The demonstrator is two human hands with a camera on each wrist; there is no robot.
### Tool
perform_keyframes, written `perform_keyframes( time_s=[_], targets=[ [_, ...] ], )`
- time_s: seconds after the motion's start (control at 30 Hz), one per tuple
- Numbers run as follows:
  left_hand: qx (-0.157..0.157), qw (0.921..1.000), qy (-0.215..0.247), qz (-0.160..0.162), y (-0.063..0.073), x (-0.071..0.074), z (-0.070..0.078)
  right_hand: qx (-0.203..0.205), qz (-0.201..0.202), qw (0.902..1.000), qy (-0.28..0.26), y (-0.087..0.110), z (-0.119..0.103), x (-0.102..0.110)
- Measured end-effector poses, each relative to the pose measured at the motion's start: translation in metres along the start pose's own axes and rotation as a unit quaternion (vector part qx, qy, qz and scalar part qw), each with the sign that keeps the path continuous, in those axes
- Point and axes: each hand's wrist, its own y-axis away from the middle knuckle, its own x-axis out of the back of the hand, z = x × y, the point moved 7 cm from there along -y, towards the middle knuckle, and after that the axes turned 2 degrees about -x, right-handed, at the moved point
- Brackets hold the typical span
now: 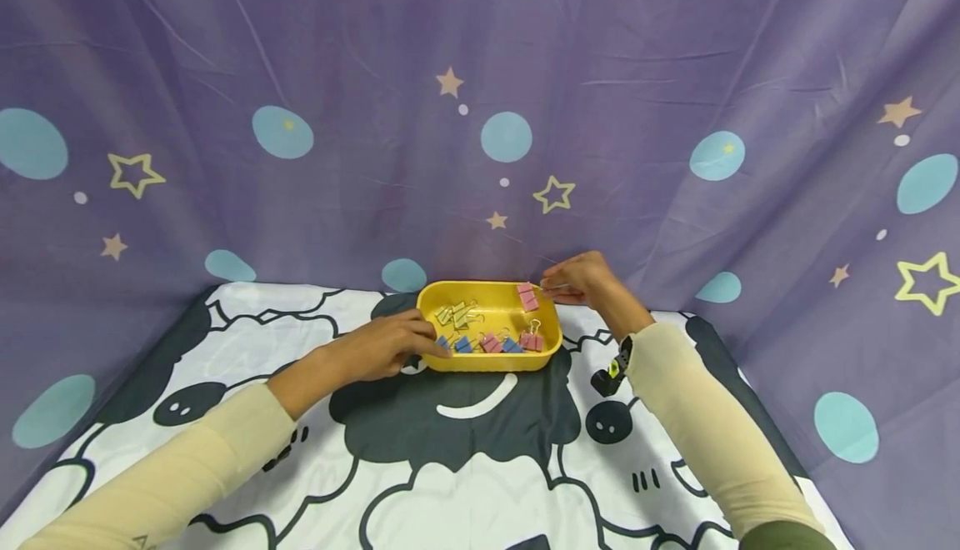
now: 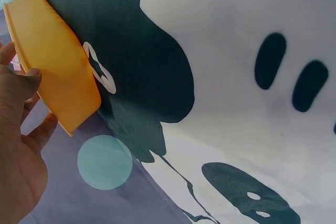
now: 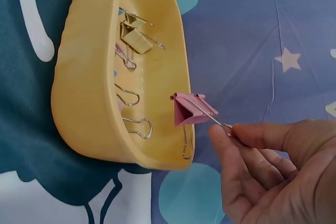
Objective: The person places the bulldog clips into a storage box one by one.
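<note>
A yellow plastic tray [image 1: 492,362] stands against the purple backdrop. My left hand [image 1: 392,344] holds its left end, fingers over the rim; the left wrist view shows this hand [image 2: 21,145] at the tray's [image 2: 58,61] edge. My right hand [image 3: 268,169] pinches a pink binder clip [image 3: 190,109] by one wire handle between thumb and finger. The clip [image 1: 528,297] hangs at the tray's far right rim, its other handle pointing down. Inside lie yellow binder clips [image 1: 461,314] at the left, and blue clips [image 1: 463,345] and other pink clips [image 1: 491,343] along the near wall.
The table is covered by a white and dark cartoon-print cloth [image 1: 465,504]. Behind it hangs a purple curtain [image 1: 360,117] with stars and blue spots, close to the tray's far side. A dark wrist strap [image 1: 621,360] sits on the right wrist.
</note>
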Motion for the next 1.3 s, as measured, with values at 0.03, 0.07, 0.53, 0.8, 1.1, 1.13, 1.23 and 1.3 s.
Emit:
perform_keyframes(
  time_s=[0.03,0.07,0.53,0.8,1.1,1.13,1.23,1.3],
  targets=[
    [-0.001,1.0,-0.001,0.001,0.0,0.0,0.0,0.001,-0.001,1.0,0.002,0.0,-0.001,-0.002],
    [-0.001,1.0,0.0,0.001,0.0,0.001,0.0,0.002,-0.002,1.0,0.004,-0.001,-0.001,-0.004],
    [0.004,0.9999,0.009,-0.01,-0.001,-0.002,-0.002,0.048,-0.048,0.9977,0.009,0.0,0.001,-0.05],
    [-0.02,0.9998,0.006,0.005,0.001,0.002,-0.002,0.064,-0.048,0.9966,0.015,0.001,-0.002,-0.062],
    [-0.024,0.9993,0.018,0.022,0.001,0.002,-0.011,0.079,-0.042,0.9958,0.02,-0.007,0.0,-0.071],
    [-0.02,0.9994,0.02,0.019,0.002,0.002,-0.011,0.08,-0.042,0.9957,0.021,-0.008,0.001,-0.073],
    [-0.009,0.9996,0.022,0.011,0.002,0.002,-0.011,0.085,-0.049,0.995,0.016,-0.011,0.0,-0.08],
    [-0.005,0.9996,0.026,0.009,0.001,0.002,-0.011,0.091,-0.058,0.9938,0.025,-0.012,-0.001,-0.084]
  ],
)
